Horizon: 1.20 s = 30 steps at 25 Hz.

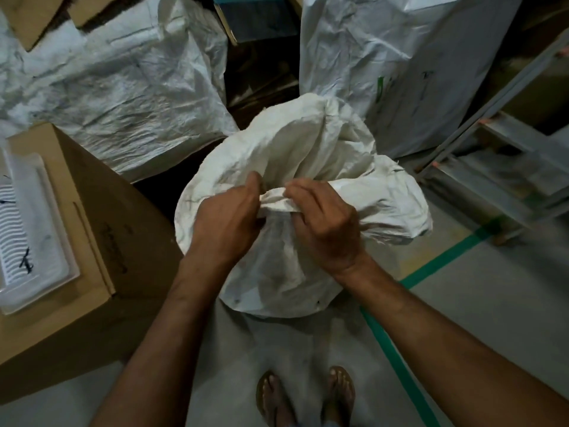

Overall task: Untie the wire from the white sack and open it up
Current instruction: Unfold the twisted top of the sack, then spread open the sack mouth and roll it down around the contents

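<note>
A white sack (308, 167) of crumpled woven material is seen standing on the grey floor (462, 303), just ahead of two sandalled feet (304, 396). Its cloth is matte, deeply creased and bunched, and its upper part is folded over in loose, rounded lobes. The neck is gathered into a twisted, rope-like roll near the middle of the sack.

That roll is pinched by the left hand (226, 224), whose grip is pressed together with thumb and fingers closed on the gathered cloth from the left. The same roll is clasped by the right hand (323, 223), its fingers curled down over the fabric and pressed shut on it. The two hands are set just beside each other, nearly touching. The wire cannot be made out among the folds.

A brown cardboard box (92, 241) with smooth flat faces is placed to the left, carrying a clear ribbed plastic tray (30, 226). Larger wrinkled white sacks (123, 87) are stacked behind. A green tape line (437, 263) is laid across the floor.
</note>
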Motion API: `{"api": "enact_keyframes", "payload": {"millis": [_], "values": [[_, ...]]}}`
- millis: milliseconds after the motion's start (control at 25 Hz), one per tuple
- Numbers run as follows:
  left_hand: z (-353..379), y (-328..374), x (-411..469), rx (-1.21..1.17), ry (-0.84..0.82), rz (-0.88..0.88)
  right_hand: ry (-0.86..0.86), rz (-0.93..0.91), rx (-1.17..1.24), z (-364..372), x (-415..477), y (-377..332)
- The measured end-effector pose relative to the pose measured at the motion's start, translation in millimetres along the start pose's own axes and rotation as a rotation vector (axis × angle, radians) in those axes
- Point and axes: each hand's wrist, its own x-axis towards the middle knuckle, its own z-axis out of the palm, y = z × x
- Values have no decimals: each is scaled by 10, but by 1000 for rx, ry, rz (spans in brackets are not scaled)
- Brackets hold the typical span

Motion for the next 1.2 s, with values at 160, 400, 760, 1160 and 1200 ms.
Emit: {"api": "enact_keyframes", "payload": {"millis": [160, 400, 760, 1160, 1200], "values": [[452, -177, -124, 136, 440, 89, -514, 259, 187, -95, -11, 344], [819, -302, 5, 160, 626, 110, -422, 40, -38, 523, -123, 604], [720, -361, -73, 122, 257, 193, 172, -296, -251, 832, -364, 649], [1434, -525, -529, 302, 769, 383, -500, -21, 24, 394, -862, 669], [1455, -494, -550, 269, 631, 364, -447, -48, -76, 476, -932, 694]]}}
